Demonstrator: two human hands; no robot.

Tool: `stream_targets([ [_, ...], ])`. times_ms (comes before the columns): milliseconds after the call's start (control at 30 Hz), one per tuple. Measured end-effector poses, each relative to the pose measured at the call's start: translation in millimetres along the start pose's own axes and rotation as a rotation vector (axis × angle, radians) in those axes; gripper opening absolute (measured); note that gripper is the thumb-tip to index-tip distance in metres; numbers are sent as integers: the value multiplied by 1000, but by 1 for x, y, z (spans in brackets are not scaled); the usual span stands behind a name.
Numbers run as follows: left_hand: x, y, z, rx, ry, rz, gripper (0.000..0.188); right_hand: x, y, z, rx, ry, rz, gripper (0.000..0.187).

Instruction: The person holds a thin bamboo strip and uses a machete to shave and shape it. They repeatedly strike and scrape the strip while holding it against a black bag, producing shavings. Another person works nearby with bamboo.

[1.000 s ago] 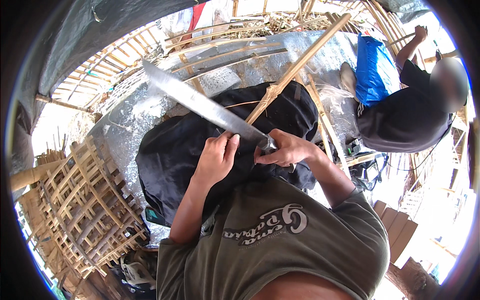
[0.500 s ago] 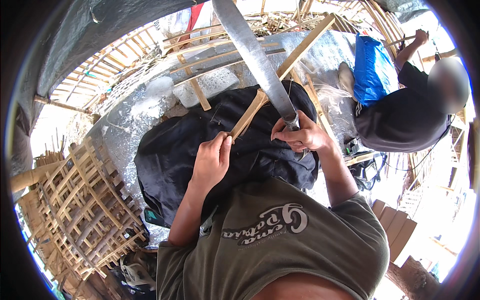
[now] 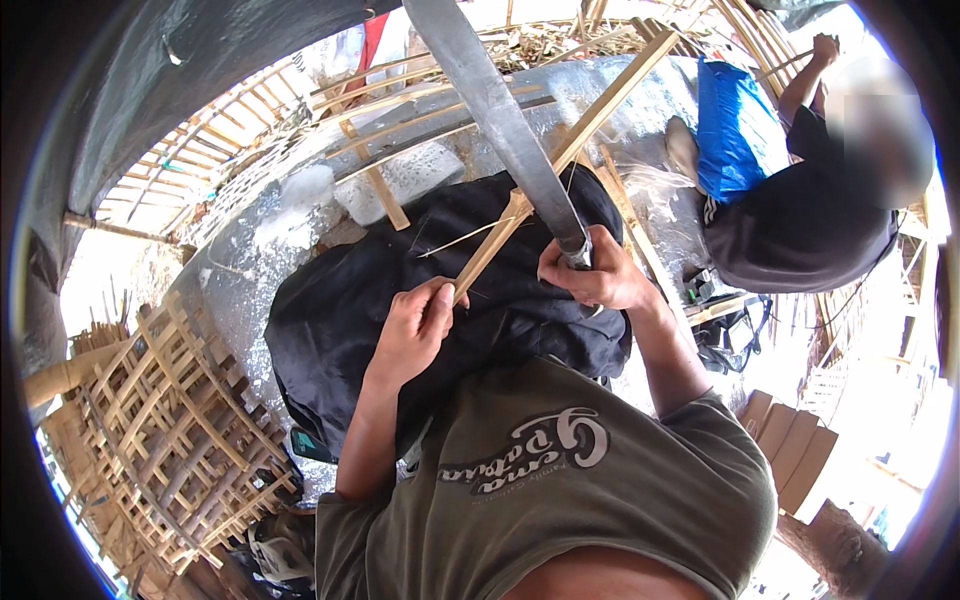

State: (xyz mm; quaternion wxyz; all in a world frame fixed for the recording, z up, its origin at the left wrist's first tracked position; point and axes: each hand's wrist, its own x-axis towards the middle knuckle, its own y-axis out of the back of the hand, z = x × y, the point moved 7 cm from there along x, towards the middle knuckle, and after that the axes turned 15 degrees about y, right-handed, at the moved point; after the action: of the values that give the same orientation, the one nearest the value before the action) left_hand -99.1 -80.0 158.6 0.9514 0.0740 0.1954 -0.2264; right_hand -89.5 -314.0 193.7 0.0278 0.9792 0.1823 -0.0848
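In my left hand (image 3: 412,325), closed, is the near end of a long bamboo strip (image 3: 612,100), which slants away to the upper right over my lap. My right hand (image 3: 597,270) grips the handle of a machete (image 3: 500,120). Its broad steel blade points up and to the left, crossing over the strip near a joint in the bamboo. A thin sliver (image 3: 468,238) sticks out from the strip on the left of the blade. Dark trousers (image 3: 400,290) cover my legs below both hands.
A woven bamboo lattice (image 3: 180,420) stands at left. Ahead lie a pale block (image 3: 400,180) and several bamboo slats (image 3: 372,180). To the right, a person in dark clothes (image 3: 800,235) sits beside a blue bag (image 3: 735,130), one arm raised with a stick. Brown slats (image 3: 790,450) lie near my right elbow.
The machete and my right hand have shifted slightly down and left. A thin sliver now stands out from the strip. My left hand has moved a little down and left, still gripping.
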Motion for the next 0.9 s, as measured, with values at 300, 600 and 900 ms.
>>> stream_targets([
  [300, -3, 4, 0, -18, 5, 12, 31, -7, 56, -36, -607, 391, 469, 16],
  [600, -11, -11, 22, 200, -76, 152, 22, 1, 21, -44, -816, 448, 450, 17],
  [900, -22, -32, 30, 211, -133, 165, 21, 2, 36, -46, -1122, 376, 536, 11],
])
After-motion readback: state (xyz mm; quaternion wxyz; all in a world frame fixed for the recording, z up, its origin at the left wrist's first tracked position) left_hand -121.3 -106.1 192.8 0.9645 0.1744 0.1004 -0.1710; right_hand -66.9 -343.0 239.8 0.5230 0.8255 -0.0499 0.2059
